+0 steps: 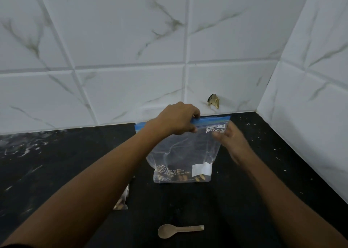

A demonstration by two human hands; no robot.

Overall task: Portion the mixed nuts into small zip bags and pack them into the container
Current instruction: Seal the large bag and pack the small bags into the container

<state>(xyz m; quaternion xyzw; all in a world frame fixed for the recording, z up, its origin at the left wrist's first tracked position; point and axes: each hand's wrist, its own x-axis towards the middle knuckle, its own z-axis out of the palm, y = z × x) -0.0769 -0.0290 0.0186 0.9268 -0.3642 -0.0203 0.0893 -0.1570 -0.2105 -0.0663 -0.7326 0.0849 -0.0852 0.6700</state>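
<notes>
Left grip [178, 119] pinches the upright zip bag's [182, 153] blue seal—right grip [230, 140] open beside it.

Dim, cool and flat overall, with no hard shadows. Brighter on the tiled wall [131, 40], nearly black on the surface [188, 206]. Motion-blurred at the right hand [231, 142]. Bent tile lines toward the edges from the wide lens. Soft, slightly grainy throughout.

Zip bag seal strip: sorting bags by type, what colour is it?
Blue seal strip, head view.
</notes>
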